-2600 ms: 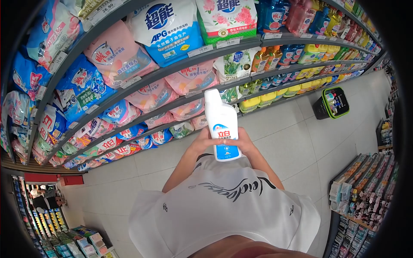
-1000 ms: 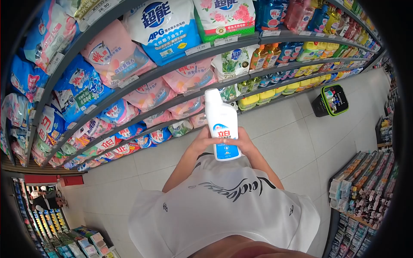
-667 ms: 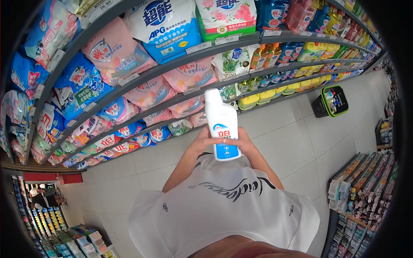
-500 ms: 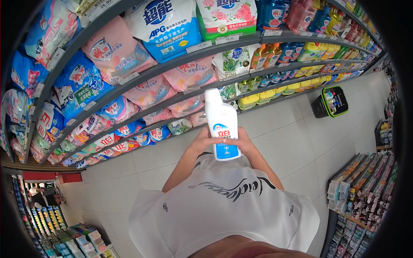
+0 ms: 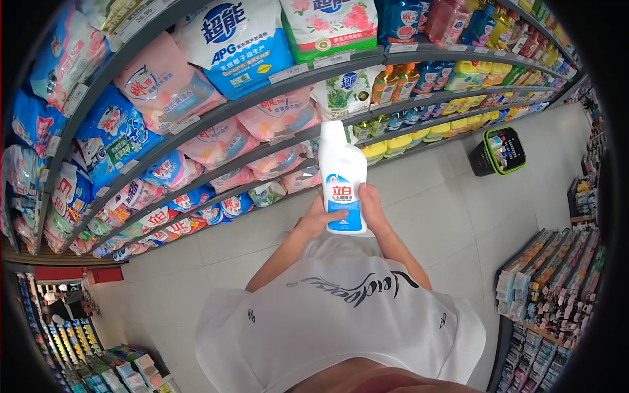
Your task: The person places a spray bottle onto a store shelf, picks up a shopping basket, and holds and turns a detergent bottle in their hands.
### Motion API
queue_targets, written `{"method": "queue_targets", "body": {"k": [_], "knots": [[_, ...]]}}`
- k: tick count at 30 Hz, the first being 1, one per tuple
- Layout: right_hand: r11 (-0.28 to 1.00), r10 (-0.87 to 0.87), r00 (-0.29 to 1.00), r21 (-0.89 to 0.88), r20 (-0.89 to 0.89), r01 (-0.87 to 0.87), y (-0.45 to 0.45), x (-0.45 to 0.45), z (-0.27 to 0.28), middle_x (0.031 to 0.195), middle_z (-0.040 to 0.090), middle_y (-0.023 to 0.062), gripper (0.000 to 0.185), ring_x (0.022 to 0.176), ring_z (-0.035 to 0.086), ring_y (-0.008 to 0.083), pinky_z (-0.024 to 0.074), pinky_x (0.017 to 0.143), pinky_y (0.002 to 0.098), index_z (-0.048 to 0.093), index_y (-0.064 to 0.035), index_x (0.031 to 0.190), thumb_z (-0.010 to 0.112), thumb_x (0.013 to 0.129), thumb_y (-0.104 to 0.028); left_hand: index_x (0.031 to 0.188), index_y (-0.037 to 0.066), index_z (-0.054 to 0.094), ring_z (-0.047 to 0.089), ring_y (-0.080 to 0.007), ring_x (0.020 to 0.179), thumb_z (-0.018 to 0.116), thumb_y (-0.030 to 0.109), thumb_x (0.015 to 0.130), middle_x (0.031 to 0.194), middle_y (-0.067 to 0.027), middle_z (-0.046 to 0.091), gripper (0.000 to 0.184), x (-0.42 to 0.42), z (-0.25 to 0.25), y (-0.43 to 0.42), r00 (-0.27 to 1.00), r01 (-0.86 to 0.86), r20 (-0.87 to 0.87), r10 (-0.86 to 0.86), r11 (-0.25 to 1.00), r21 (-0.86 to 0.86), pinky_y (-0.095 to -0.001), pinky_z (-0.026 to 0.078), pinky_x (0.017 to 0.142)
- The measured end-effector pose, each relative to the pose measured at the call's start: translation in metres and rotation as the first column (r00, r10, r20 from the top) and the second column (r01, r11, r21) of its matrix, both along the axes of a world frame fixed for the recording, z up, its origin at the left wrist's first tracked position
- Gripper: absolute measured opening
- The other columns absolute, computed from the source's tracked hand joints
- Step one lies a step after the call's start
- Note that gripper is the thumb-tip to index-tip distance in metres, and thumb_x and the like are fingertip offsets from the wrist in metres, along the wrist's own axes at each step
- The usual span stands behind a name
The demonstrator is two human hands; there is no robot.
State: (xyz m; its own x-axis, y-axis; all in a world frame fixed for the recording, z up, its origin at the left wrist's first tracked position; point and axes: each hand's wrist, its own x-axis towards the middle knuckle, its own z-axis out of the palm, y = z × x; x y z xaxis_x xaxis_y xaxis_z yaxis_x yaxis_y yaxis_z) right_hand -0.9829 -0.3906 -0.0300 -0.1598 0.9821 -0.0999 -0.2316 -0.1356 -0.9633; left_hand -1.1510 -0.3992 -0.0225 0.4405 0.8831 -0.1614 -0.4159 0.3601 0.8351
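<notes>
A white detergent bottle (image 5: 344, 164) with a white cap and a blue-and-red label stands nearly upright in front of my chest, label towards me. My left hand (image 5: 316, 217) is closed on its lower left side, the thumb lying over the blue part of the label. On the other side my right hand (image 5: 371, 207) grips the lower right edge. Most fingers of both hands are hidden behind the bottle.
Curved store shelves (image 5: 262, 88) run along the front, filled with bagged washing powder (image 5: 239, 49) and bottled cleaners (image 5: 452, 72). A black basket with a green rim (image 5: 481, 159) stands on the tiled floor (image 5: 432, 223). Racks of packaged goods (image 5: 550, 275) stand at right.
The bottle has risen slightly and shifted a little to the right. My right thumb has moved off the label front to the bottle's side, uncovering more print. The shelves have shifted slightly left in view.
</notes>
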Motion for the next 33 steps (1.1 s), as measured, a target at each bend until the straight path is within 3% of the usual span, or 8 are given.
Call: {"method": "queue_targets", "body": {"k": [2,5,7,11,18,23,27,33], "knots": [[0.999,-0.027,0.999,0.035,-0.017,0.027,-0.002,0.004,0.002,0.092,0.065,0.0098,0.039,0.078,0.060,0.0115,0.0481,0.066,0.0261,0.060,0.0056,0.102,0.049,0.097,-0.031,0.128,0.004,0.040,0.056,-0.0190,0.108,0.076,0.004,0.070,0.118,-0.0091,0.055,0.068,0.006,0.004,0.007,1.000,0.014,0.000,-0.014,1.000,-0.012,-0.0344,0.047,0.093],[0.935,-0.327,0.944,0.163,0.046,0.316,-0.003,-0.003,0.024,0.093,0.064,0.0095,0.034,0.080,0.059,0.0108,0.0477,0.066,0.0260,0.060,0.0051,0.102,0.049,0.097,-0.027,0.124,0.003,0.044,0.059,-0.0190,0.102,0.076,0.002,0.068,0.112,-0.0090,0.059,0.065,0.022,0.010,0.013,0.999,-0.025,0.028,0.026,0.999,-0.046,-0.0338,0.050,0.088],[0.824,-0.545,0.818,0.066,-0.184,0.563,0.009,0.000,0.033,0.093,0.064,0.0106,0.027,0.081,0.060,0.0120,0.0491,0.066,0.0259,0.060,0.0044,0.101,0.050,0.097,-0.020,0.123,0.003,0.045,0.061,-0.0191,0.098,0.075,0.001,0.067,0.109,-0.0089,0.060,0.063,0.031,0.008,0.018,0.996,-0.072,0.046,0.076,0.994,-0.076,-0.0336,0.051,0.085],[0.743,-0.639,0.724,0.036,-0.259,0.668,0.026,0.035,0.039,0.085,0.063,0.0124,0.022,0.073,0.062,0.0156,0.0522,0.061,0.0283,0.060,0.0045,0.094,0.051,0.095,-0.016,0.122,0.001,0.046,0.062,-0.0198,0.095,0.072,-0.002,0.067,0.108,-0.0105,0.061,0.061,0.039,-0.003,0.037,0.979,-0.190,0.054,0.196,0.977,-0.100,-0.0340,0.052,0.084],[0.836,-0.543,0.832,0.020,-0.110,0.548,0.048,0.101,0.033,0.059,0.058,0.0087,0.013,0.047,0.053,0.0130,0.0414,0.043,0.0228,0.060,0.0025,0.078,0.057,0.088,-0.005,0.119,-0.001,0.048,0.064,-0.0214,0.094,0.067,-0.005,0.071,0.105,-0.0127,0.062,0.052,0.076,0.009,0.094,0.985,-0.081,0.150,0.089,0.995,-0.061,-0.0342,0.053,0.083],[0.805,-0.592,0.799,-0.132,-0.103,0.579,0.088,0.147,0.021,0.048,0.051,0.0045,0.028,0.037,0.044,0.0091,0.0310,0.034,0.0239,0.050,-0.0044,0.059,0.059,0.085,-0.006,0.122,0.000,0.044,0.062,-0.0215,0.097,0.071,-0.003,0.068,0.107,-0.0125,0.061,0.060,0.126,-0.004,0.133,0.992,-0.031,0.123,0.039,0.997,-0.072,-0.0340,0.052,0.085],[0.819,-0.573,0.796,-0.126,-0.196,0.559,0.123,0.197,0.017,0.049,0.052,0.0052,0.029,0.038,0.044,0.0097,0.0311,0.036,0.0247,0.054,-0.0030,0.060,0.060,0.087,-0.011,0.122,0.000,0.043,0.062,-0.0213,0.098,0.075,0.002,0.065,0.108,-0.0121,0.060,0.066,0.173,0.003,0.168,0.997,0.042,0.057,-0.043,0.999,0.022,-0.0335,0.051,0.085],[0.871,-0.491,0.871,-0.022,-0.010,0.491,0.163,0.259,0.037,0.072,0.066,0.0109,0.019,0.062,0.061,0.0147,0.0454,0.052,0.0243,0.066,0.0059,0.091,0.058,0.091,-0.012,0.121,0.000,0.044,0.061,-0.0193,0.098,0.075,0.006,0.063,0.107,-0.0112,0.060,0.066,0.238,0.008,0.218,0.989,0.134,0.051,-0.137,0.989,0.058,-0.0327,0.050,0.086]]}}
